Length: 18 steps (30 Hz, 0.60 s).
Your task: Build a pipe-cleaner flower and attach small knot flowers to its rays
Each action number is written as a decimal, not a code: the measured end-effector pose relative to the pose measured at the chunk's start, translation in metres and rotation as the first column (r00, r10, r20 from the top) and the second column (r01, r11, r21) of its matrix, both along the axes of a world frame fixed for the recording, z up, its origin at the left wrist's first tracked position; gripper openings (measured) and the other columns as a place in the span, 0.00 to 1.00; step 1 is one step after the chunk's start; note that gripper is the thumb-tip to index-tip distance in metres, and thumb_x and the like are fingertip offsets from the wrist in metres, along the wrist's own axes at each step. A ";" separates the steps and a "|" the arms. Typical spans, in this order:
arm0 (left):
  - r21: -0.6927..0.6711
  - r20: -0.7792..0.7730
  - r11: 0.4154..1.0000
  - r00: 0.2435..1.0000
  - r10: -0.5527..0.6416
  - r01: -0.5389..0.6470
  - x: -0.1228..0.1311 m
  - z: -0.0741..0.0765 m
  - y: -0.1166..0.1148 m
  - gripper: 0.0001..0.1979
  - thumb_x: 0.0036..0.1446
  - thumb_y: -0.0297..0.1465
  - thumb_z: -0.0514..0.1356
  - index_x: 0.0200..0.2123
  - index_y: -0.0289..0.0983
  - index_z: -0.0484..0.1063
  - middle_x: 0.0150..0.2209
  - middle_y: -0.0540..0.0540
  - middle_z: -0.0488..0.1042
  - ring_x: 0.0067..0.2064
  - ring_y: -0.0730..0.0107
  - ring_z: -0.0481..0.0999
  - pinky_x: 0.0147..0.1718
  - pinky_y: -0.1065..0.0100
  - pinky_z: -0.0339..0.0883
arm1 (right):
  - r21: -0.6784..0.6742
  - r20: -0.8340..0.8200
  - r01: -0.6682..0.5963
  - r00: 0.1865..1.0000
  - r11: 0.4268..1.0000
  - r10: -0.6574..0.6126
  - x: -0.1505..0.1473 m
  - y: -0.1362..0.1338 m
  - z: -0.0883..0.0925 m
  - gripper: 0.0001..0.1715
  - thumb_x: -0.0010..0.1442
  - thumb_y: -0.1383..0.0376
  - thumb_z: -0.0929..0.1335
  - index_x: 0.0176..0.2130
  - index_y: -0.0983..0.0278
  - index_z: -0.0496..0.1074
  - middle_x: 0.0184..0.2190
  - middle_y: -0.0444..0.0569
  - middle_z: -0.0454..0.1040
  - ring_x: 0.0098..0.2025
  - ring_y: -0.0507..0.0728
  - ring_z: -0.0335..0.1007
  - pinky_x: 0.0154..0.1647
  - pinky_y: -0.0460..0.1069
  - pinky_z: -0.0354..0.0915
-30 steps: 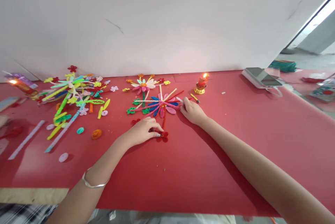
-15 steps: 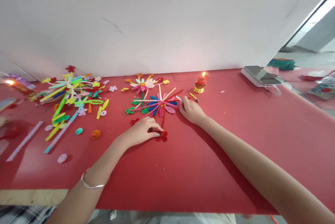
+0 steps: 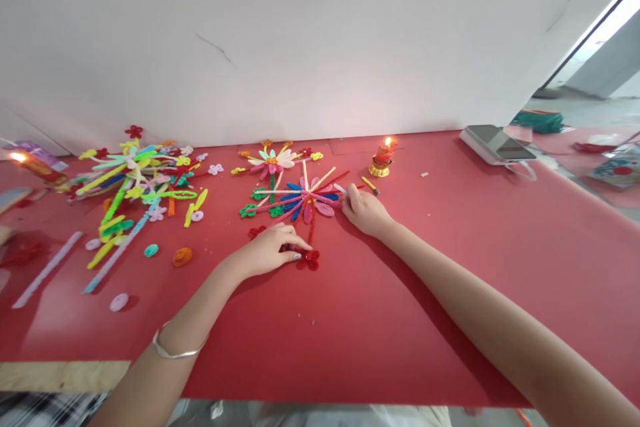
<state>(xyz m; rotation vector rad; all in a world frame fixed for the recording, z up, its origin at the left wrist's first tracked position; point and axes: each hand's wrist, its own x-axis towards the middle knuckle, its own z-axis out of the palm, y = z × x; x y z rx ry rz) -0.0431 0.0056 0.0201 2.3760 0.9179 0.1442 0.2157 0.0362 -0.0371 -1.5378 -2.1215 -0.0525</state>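
Observation:
My left hand (image 3: pixel 270 248) is closed, thumb and forefinger pinching a small red pipe-cleaner flower (image 3: pixel 313 259) flat against the table. A red stem runs from that flower up to a large pipe-cleaner flower (image 3: pixel 325 209) with pink and blue petals and several thin stalks. Beside its right edge, my right hand (image 3: pixel 366 210) is closed on a thin whitish stick (image 3: pixel 340 188), whose tip points at the petals; the rest is hidden in the fingers. Just behind lies a second flower (image 3: pixel 293 158) with white and pink petals. Small green flowers (image 3: pixel 249 210) sit to the left.
A lit red candle (image 3: pixel 385 151) in a gold holder burns close behind my right hand, near a short yellow stub (image 3: pixel 370 184). Another lit candle (image 3: pixel 37 168) leans at far left, by heaped pipe-cleaner pieces (image 3: pixel 125 170). A power bank-like device (image 3: pixel 495 144) lies right. A white board (image 3: pixel 300 47) stands behind.

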 end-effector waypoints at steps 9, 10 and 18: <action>-0.010 0.005 1.000 1.000 0.004 -0.003 -0.001 -0.001 0.001 0.11 0.56 0.33 0.56 0.42 0.44 0.75 0.34 0.48 0.69 0.39 0.68 0.67 0.41 0.67 0.60 | -0.036 -0.015 -0.048 0.999 0.998 0.047 0.002 -0.001 0.001 0.06 0.60 0.62 0.57 0.33 0.63 0.55 0.28 0.52 0.72 0.30 0.58 0.66 0.29 0.48 0.51; -0.010 0.003 1.000 1.000 0.005 -0.005 0.000 0.000 0.001 0.11 0.56 0.33 0.56 0.42 0.44 0.75 0.34 0.48 0.69 0.40 0.68 0.67 0.41 0.67 0.60 | -0.040 -0.010 -0.045 0.999 0.998 0.044 0.002 -0.001 0.000 0.06 0.60 0.62 0.57 0.33 0.63 0.55 0.28 0.52 0.72 0.30 0.59 0.67 0.29 0.48 0.51; -0.009 -0.014 1.000 1.000 0.004 -0.004 0.000 0.001 0.001 0.11 0.57 0.34 0.56 0.41 0.43 0.75 0.35 0.47 0.70 0.40 0.67 0.67 0.42 0.66 0.60 | -0.052 0.012 -0.027 1.000 0.998 0.028 0.001 -0.001 0.001 0.07 0.60 0.62 0.58 0.34 0.63 0.56 0.28 0.52 0.72 0.30 0.59 0.66 0.29 0.48 0.50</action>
